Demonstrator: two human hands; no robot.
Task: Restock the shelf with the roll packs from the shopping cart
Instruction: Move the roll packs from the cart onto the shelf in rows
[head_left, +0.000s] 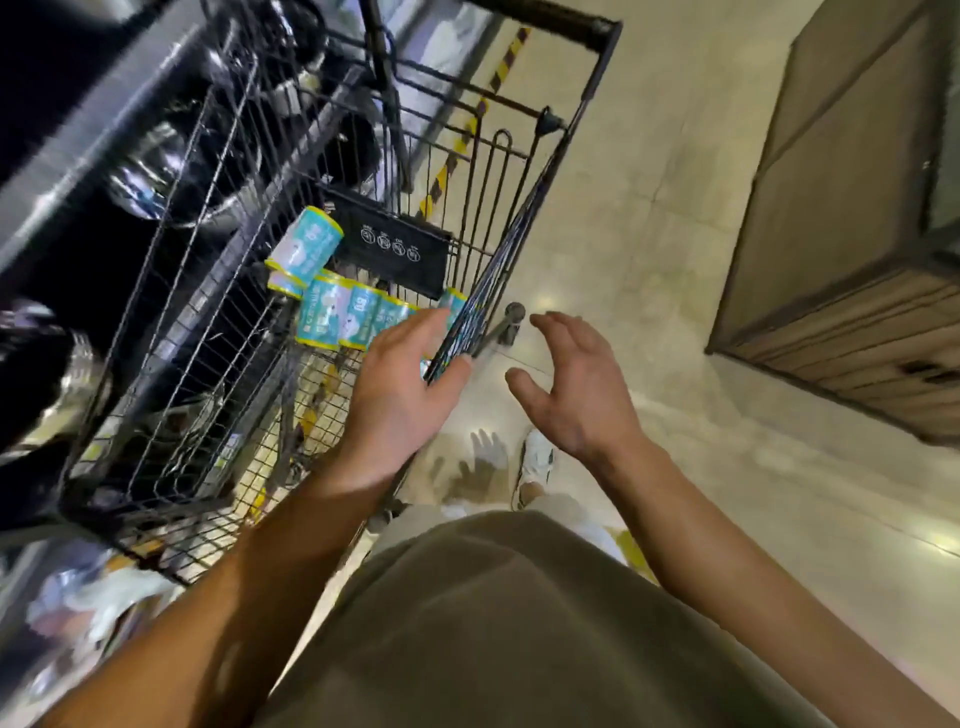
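The fingers (415, 332) of the left hand (400, 400) are straight and slightly spread, holding nothing, with their tips reaching over the side rim of the shopping cart (218, 291); the fingers (566, 332) of the right hand (576, 395) are loosely curved and apart, also empty, hanging over the tiled floor (675, 234) outside the basket. Judging by this, the step in hand is the reach into the cart for the next pick-up, with no grasp made yet. The teal roll packs (337, 312) with yellow rims lie in a row on the basket bottom just beyond and slightly left of the left fingertips, the nearest ones close to touching or partly hidden behind those fingertips; I cannot tell which. One more roll pack (306, 244) rests farther ahead and to the left, propped on the row near the black child-seat flap (395, 249). The wire side of the cart stands between the right fingers and the packs. The next move likely calls for the left hand to dip lower and curl round a pack, perhaps with the right hand coming over the rim to help. The dark shelf (78, 156) lies far left of both hands, blurred.
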